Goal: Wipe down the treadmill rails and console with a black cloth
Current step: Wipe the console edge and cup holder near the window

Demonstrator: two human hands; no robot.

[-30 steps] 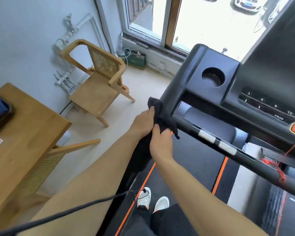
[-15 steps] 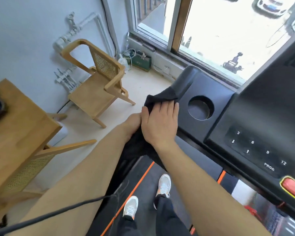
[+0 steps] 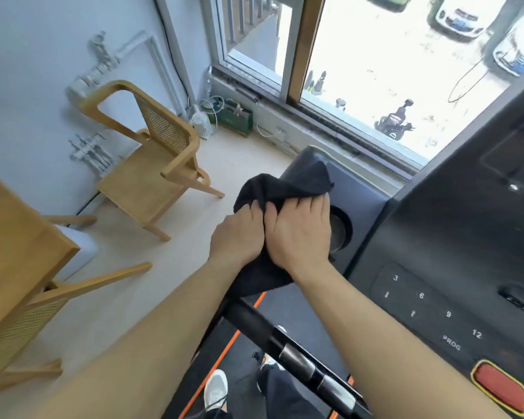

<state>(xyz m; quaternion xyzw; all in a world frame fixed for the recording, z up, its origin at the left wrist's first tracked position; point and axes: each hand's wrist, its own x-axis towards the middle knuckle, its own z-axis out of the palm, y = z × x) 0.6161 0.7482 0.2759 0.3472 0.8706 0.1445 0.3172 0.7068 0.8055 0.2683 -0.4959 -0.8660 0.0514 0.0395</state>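
Note:
The black cloth [image 3: 288, 184] is bunched over the left corner of the treadmill console [image 3: 454, 243], beside the round cup holder [image 3: 341, 234]. My left hand [image 3: 238, 238] grips the cloth's left side at the console's edge. My right hand [image 3: 300, 229] lies flat on the cloth, fingers spread, pressing it onto the console and partly covering the cup holder. Part of the cloth hangs below my hands. The black handrail [image 3: 288, 349] with silver sensor plates runs under my right forearm.
Number keys and a red stop button [image 3: 501, 388] lie on the console at right. A wooden chair [image 3: 152, 164] and a wooden table [image 3: 15, 246] stand to the left. A window [image 3: 360, 62] is just beyond the console. The orange-edged belt and my shoes [image 3: 215, 391] are below.
Both hands moved with the cloth from the handrail junction up onto the console's left corner, then farther across it toward the cup holder. The right hand went from gripping to pressing flat.

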